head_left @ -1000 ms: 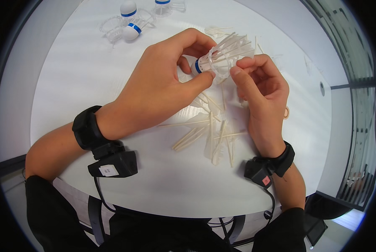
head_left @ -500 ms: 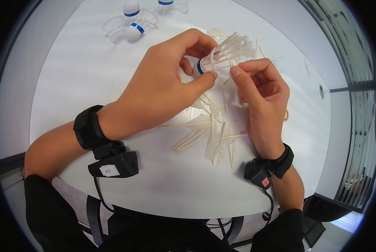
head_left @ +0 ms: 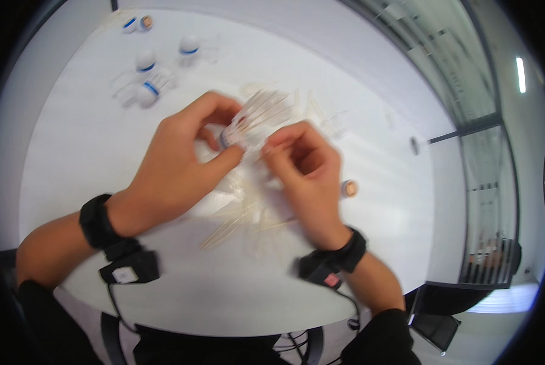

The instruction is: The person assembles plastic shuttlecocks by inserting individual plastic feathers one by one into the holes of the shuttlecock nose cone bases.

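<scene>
My left hand is closed around the base of a feather shuttlecock, its thumb on the near side and its fingers on the far side. The white feathers fan up to the right, and a blue band rings the base. Close to the skirt's lower right, my right hand holds thumb and forefinger pinched together. Whatever lies between those fingertips is too blurred to name. Loose feathers and pale quills are scattered on the white table below both hands.
At the far left lie several white-headed shuttlecocks with clear skirts and blue bands. Two loose bases sit at the back left corner. Another base lies right of my right hand. More quills lie beyond the shuttlecock. Partitions border the table.
The whole view has shifted, so hands and table appear further left and lower, and blurred. Both hands keep nearly the same pose, the left still on the shuttlecock. More of the far table shows.
</scene>
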### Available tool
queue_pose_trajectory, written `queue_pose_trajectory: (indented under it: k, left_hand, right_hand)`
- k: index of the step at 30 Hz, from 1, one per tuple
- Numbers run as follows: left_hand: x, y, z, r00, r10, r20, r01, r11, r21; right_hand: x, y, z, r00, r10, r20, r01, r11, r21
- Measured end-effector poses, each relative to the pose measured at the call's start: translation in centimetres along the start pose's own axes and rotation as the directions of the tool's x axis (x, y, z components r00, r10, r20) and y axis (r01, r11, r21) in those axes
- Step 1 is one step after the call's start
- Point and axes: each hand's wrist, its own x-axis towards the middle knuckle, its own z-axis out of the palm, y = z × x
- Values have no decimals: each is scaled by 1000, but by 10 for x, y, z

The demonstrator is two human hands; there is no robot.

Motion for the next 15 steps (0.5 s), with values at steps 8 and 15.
queue_pose_trajectory:
  k: [8, 15]
  left_hand:
    - [-7, -5, 0, 997, 22, -77, -26, 998, -52]
    - [-11, -12, -5, 991, -43, -127, 40, 999, -20]
  right_hand:
    - [-4, 6, 9, 999, -8, 35, 9, 1000, -10]
    - [5, -4, 13, 997, -39, 63, 41, 999, -29]
